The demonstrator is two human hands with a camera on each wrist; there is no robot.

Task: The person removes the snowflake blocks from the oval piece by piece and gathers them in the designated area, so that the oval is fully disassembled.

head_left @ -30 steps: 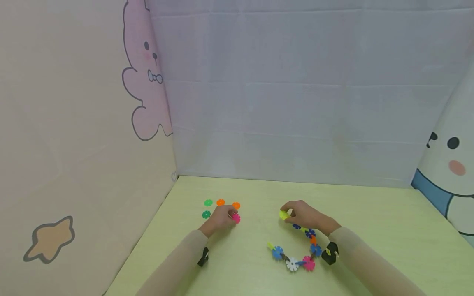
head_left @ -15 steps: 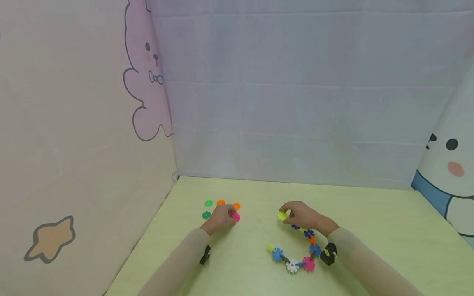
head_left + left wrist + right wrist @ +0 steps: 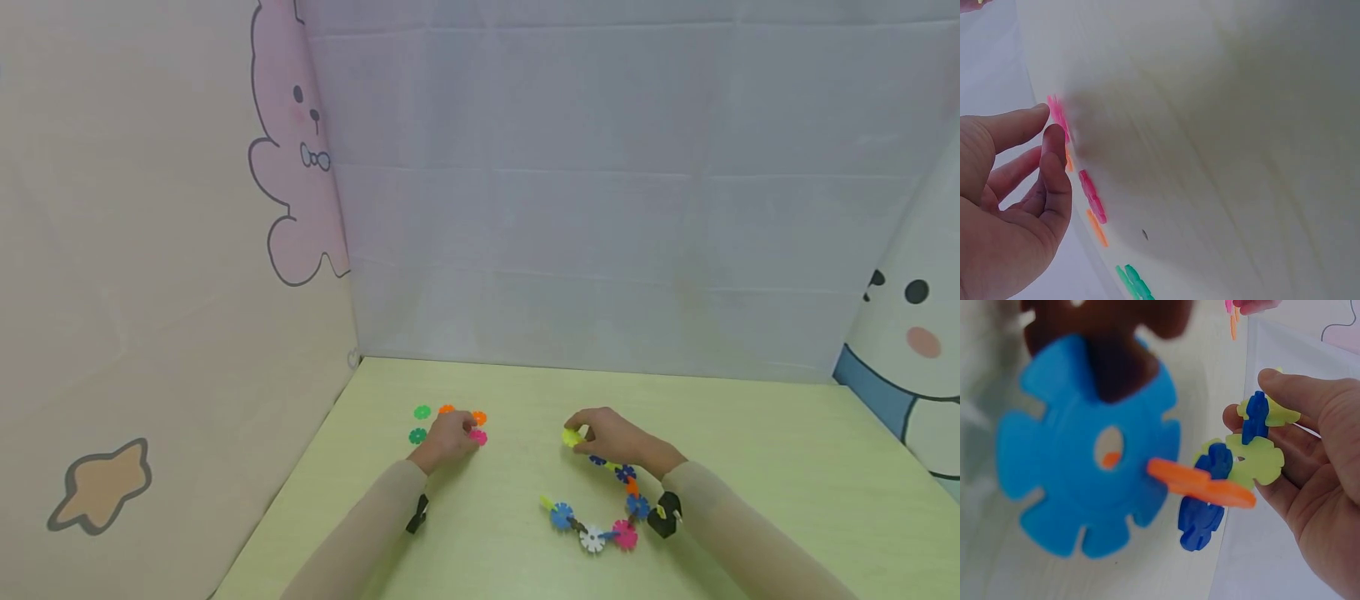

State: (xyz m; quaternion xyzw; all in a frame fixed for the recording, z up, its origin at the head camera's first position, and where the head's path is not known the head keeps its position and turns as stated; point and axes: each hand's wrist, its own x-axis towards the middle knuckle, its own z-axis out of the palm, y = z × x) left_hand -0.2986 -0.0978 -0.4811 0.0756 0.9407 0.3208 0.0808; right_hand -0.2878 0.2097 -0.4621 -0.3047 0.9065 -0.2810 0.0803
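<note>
My left hand (image 3: pixel 450 437) is over the table's left part, thumb and fingertips at the edge of a pink snowflake building disc (image 3: pixel 478 437), pinching it. In the left wrist view, that pink disc (image 3: pixel 1058 119) shows nearly edge-on beyond the fingertips. My right hand (image 3: pixel 611 435) pinches a yellow-green disc (image 3: pixel 572 437) at the far end of a curved chain of interlocked discs. In the right wrist view, a dark blue disc (image 3: pixel 1255 417) is slotted into that yellow-green end. The chain bends round toward me, through a pink disc (image 3: pixel 625 534) and a white disc (image 3: pixel 592 538).
Loose discs lie around my left hand: light green (image 3: pixel 422 412), dark green (image 3: pixel 417 436) and orange (image 3: pixel 479 417). Under that hand a crimson disc (image 3: pixel 1092 197) shows in the left wrist view. Cloth walls stand behind and beside the pale yellow table (image 3: pixel 750 483).
My left hand and the pink disc have shifted slightly away from me. The disc looks flatter now. My right hand and the chain have moved very slightly left.
</note>
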